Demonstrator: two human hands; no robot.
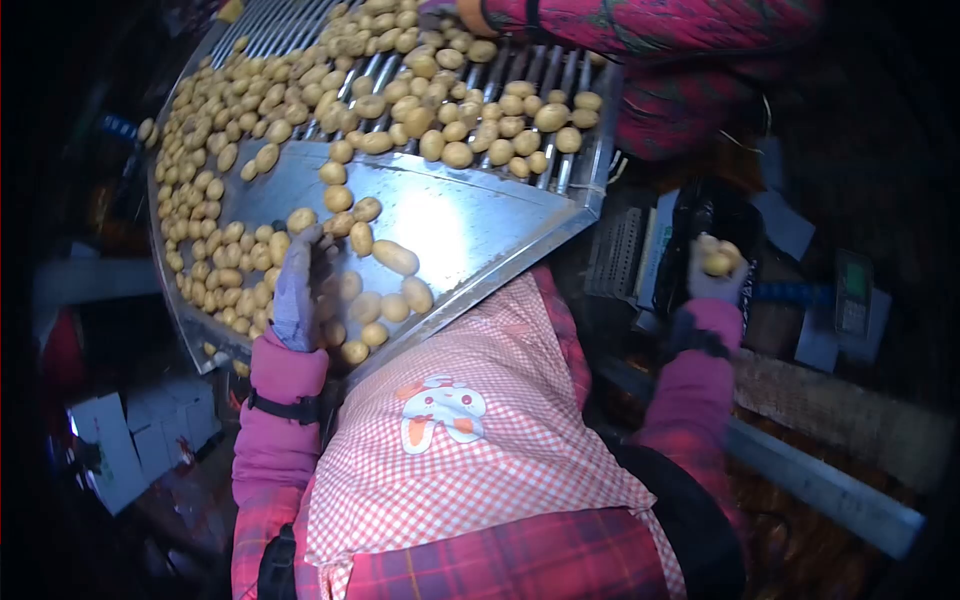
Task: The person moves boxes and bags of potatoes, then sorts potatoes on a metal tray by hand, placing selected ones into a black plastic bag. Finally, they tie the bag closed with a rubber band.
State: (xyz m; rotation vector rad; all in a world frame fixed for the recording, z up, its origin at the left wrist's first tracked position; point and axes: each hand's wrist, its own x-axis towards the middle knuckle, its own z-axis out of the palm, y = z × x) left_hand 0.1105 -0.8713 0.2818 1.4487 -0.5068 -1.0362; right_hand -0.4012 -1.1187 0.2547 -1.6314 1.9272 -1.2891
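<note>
My left hand (pixel 297 290), in a greyish-purple glove, is edge-on over the sloping metal tray (pixel 450 215). Its fingers are stretched out, with potatoes (pixel 393 257) lying on both sides of it. Out to the right, my right hand (pixel 716 282) is curled around a few potatoes (pixel 718 262), away from the tray. It is held over or beside something lined with black plastic (pixel 705 210); the depth between them is hard to judge.
Many potatoes (pixel 210 240) crowd the tray's left side and the metal rollers (pixel 375 75). Another person's sleeve (pixel 660 25) reaches across the rollers at the top. A grey slatted crate (pixel 615 255) and a device with a screen (pixel 853 290) are at right.
</note>
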